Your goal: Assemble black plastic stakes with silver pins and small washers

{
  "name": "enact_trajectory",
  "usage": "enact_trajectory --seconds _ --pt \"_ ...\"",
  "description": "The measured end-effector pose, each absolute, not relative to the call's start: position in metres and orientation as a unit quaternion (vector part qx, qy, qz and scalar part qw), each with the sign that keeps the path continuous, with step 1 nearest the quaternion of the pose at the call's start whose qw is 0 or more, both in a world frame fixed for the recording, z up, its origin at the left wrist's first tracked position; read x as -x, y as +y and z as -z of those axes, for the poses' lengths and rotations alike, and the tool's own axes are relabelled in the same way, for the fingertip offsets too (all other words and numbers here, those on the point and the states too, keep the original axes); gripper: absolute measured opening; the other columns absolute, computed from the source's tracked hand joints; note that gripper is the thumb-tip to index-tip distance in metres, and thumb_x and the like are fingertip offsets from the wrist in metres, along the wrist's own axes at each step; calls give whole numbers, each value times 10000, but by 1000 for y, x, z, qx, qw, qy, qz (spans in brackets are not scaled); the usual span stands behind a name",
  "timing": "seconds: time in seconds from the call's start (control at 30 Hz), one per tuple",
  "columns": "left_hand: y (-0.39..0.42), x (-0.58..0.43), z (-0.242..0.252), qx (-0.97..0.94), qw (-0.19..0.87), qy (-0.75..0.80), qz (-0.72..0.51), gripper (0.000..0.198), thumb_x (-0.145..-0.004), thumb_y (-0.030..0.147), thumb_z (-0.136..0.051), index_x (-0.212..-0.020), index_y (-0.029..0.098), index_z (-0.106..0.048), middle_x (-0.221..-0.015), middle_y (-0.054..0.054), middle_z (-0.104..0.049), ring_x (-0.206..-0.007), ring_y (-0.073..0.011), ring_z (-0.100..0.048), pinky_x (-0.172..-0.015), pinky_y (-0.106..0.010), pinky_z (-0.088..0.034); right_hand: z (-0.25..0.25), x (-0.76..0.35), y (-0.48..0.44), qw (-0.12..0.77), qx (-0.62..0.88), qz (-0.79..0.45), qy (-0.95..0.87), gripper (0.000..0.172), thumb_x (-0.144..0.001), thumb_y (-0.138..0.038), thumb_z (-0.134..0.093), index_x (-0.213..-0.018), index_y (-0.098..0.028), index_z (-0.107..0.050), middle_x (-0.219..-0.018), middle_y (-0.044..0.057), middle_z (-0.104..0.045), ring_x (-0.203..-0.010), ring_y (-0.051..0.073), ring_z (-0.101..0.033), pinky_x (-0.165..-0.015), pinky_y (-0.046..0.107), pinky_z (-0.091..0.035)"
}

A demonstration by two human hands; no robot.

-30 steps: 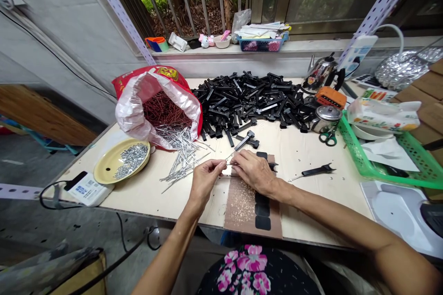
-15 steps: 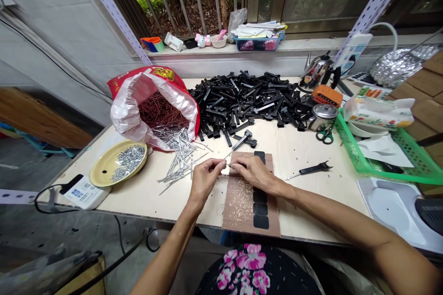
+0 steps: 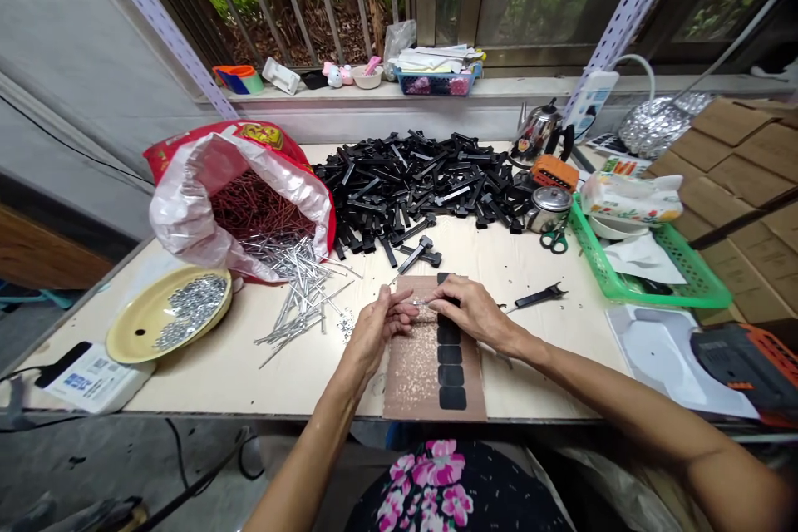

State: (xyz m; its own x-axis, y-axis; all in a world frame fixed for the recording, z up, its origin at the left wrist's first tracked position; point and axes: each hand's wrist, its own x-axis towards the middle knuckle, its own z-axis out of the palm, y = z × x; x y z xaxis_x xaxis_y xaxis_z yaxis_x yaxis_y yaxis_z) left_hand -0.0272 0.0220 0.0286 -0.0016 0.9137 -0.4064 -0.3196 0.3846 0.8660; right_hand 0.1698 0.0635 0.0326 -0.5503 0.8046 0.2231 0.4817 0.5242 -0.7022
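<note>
Over a brown board [image 3: 411, 395], my right hand [image 3: 470, 312] is closed in a pinch on a small, thin silver metal piece [image 3: 420, 302]. My left hand [image 3: 377, 328] is to the left of that piece, palm turned up and fingers spread apart. A strip of black rounded squares [image 3: 452, 375] runs along the board's right side, with pale specks beside it. Just beyond the hands lie a few loose black clamp-like parts [image 3: 416, 254]. Long silver rods [image 3: 299, 291] are spread on the table to the left.
Behind is a big heap of black parts [image 3: 424, 174]. At left, a red-and-white sack [image 3: 180, 208] spills rods near a yellow dish [image 3: 134, 324] of small metal pieces. To the right are another black tool-like part [image 3: 539, 298], green scissors [image 3: 554, 241] and a green basket [image 3: 673, 291].
My left hand has come out of its pinch and its fingers have spread. The right hand keeps its pinch, with a silver piece now visible at its fingertips. The whole view has shifted.
</note>
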Motion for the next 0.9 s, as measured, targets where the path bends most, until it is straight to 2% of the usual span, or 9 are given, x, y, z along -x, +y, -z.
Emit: enact_trajectory --seconds 0.13,0.27,0.4,0.47,0.6,0.73,0.83,0.9 --pt "16 26 -25 -331 568 580 -481 636 -844 603 -448 -1192 85 -572 -692 -31 -597 -496 -84 -484 -427 -191 -366 -21 -191 86 250 417 -191 -853 180 -925 -292 -510 -934 -212 -670 -868 42 -602 -854 168 -543 -727 291 -448" --pt "8 15 -16 -384 499 597 -497 611 -870 593 -394 -1240 125 -526 -725 -8 -551 -466 -71 -433 -381 -184 -285 2 -203 89 233 413 -102 -875 209 -935 -259 -483 -876 -178 -666 -807 55 -591 -796 171 -518 -608 262 -439" --pt "6 4 -8 -421 440 621 -493 564 -886 562 -386 -1268 163 -500 -740 5 -529 -504 -85 -449 -457 -201 -365 16 -200 57 216 234 -75 -945 240 -954 -181 -423 -880 -165 -651 -761 36 -585 -739 147 -494 -572 243 -430" --pt "6 2 -5 -429 421 631 -492 545 -892 556 -376 -1256 173 -507 -734 11 -519 -506 -89 -444 -476 -208 -374 14 -200 54 213 198 -93 -952 241 -959 -186 -419 -891 -168 -650 -775 31 -588 -745 140 -496 -591 243 -436" --pt "7 3 -4 -438 405 645 -477 512 -898 539 -376 -1228 177 -526 -720 18 -514 -495 -91 -430 -486 -216 -368 4 -210 88 233 299 -136 -915 241 -951 -280 -451 -907 -168 -659 -830 53 -593 -815 157 -504 -655 267 -451" --pt "5 4 -2 -462 372 662 -459 463 -912 500 -372 -1199 185 -552 -736 6 -560 -509 -108 -469 -526 -240 -408 2 -218 110 225 299 -166 -912 235 -945 -303 -464 -936 -178 -662 -853 60 -589 -849 171 -498 -698 286 -448" --pt "11 -1 -1 -555 295 647 -431 369 -900 430 -446 -1125 191 -616 -906 -57 -624 -725 -170 -591 -677 -294 -478 4 -220 106 256 327 -187 -890 179 -931 -249 -495 -947 -173 -657 -857 56 -589 -843 168 -504 -733 303 -450" --pt "21 -8 0 -630 248 614 -405 314 -906 362 -458 -1095 190 -640 -976 -78 -611 -854 -199 -600 -756 -322 -487 5 -220 101 289 360 -201 -864 154 -914 -198 -510 -975 -172 -649 -863 54 -593 -849 169 -516 -766 323 -454"
